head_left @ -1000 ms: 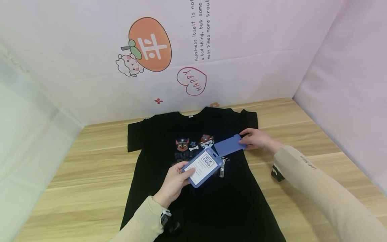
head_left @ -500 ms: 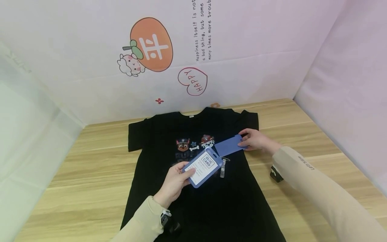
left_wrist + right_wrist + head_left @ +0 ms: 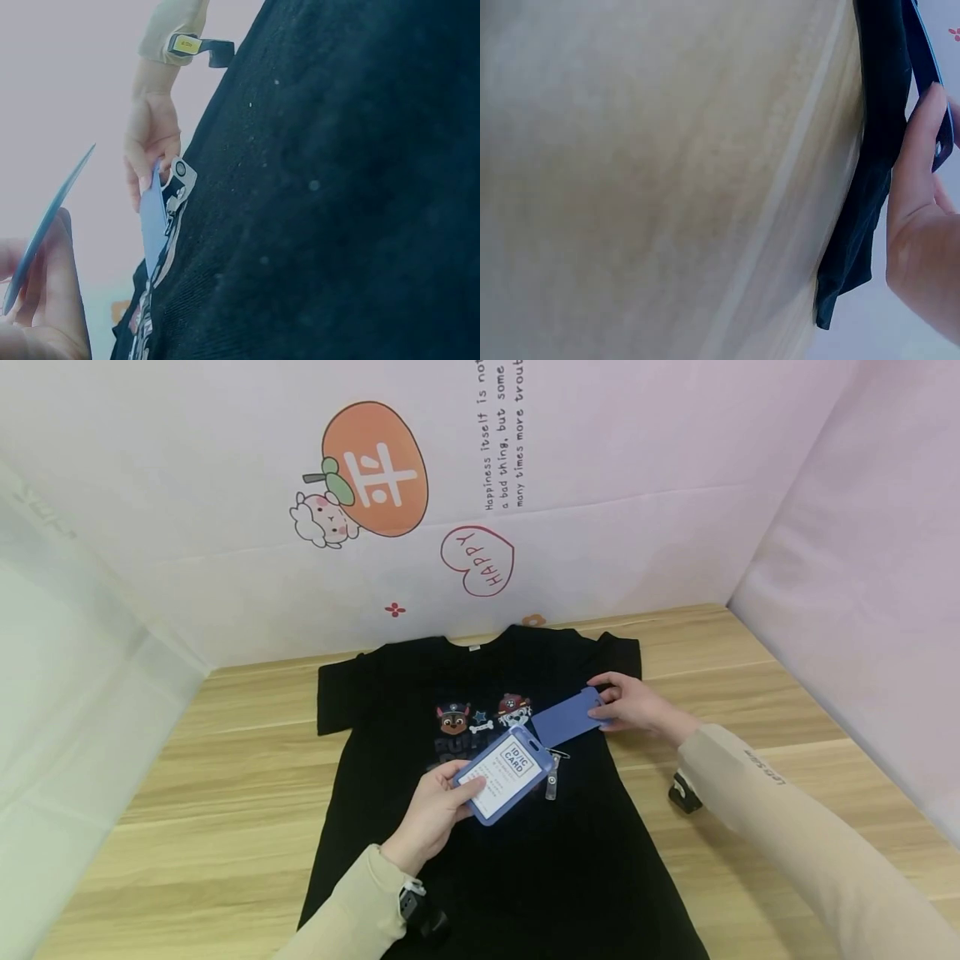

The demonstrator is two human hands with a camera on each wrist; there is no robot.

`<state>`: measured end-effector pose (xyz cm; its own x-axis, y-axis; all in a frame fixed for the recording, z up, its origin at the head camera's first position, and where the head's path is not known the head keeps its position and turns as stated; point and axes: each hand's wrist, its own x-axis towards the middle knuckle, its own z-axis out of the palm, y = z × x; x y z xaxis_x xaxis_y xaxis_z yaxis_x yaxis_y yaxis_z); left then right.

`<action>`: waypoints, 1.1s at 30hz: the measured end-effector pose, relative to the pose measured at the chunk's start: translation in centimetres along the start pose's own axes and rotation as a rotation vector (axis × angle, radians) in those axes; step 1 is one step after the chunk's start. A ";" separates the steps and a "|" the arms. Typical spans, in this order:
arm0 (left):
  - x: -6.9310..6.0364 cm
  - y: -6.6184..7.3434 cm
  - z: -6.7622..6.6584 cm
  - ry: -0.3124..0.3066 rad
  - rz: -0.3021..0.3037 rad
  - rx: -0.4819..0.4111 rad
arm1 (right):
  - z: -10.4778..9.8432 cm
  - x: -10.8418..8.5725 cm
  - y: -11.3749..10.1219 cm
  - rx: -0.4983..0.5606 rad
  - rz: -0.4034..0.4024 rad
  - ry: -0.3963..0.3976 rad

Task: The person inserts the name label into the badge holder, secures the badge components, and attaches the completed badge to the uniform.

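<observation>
My left hand (image 3: 427, 817) holds a blue-framed card holder (image 3: 508, 770) by its lower left end, thumb on its face. The white insert reads "ID/IC CARD". Between thumb and fingers, my right hand (image 3: 633, 703) pinches the slotted end of a flat blue plastic panel (image 3: 564, 718). The panel's far end reaches just behind the holder's upper corner; whether they touch I cannot tell. In the left wrist view this panel (image 3: 152, 225) stands tilted, raised off the cloth at the hand's end. A clear strap clip with a pin (image 3: 552, 778) lies on the black T-shirt (image 3: 540, 877) beneath.
The T-shirt lies spread on a wood-grain table (image 3: 225, 793), its neckline toward the back and its chest printed with cartoon dogs (image 3: 453, 718). A printed white cloth (image 3: 600, 510) hangs behind the table, and pale cloth sides flank it.
The right hand has risen slightly, and the blue panel's near end has tilted up and shifted a little to the left. The left hand and card holder stay almost still.
</observation>
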<state>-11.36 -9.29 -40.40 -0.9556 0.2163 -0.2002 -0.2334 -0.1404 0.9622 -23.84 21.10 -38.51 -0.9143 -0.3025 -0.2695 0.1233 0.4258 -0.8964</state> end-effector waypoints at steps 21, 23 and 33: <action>0.1 0.0 0.0 0.000 -0.006 0.003 | -0.7 -1.3 -0.1 0.171 -0.043 0.063; 0.1 0.0 -0.1 -0.003 -0.005 0.002 | -0.8 -1.6 -0.1 0.186 -0.053 0.066; 0.0 0.2 0.0 -0.003 -0.006 0.005 | -0.9 -2.5 0.0 0.252 -0.099 0.070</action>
<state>-11.42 -9.32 -40.23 -0.9537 0.2200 -0.2050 -0.2377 -0.1343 0.9620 -21.87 22.63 -37.56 -0.9499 -0.2688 -0.1594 0.1164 0.1690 -0.9787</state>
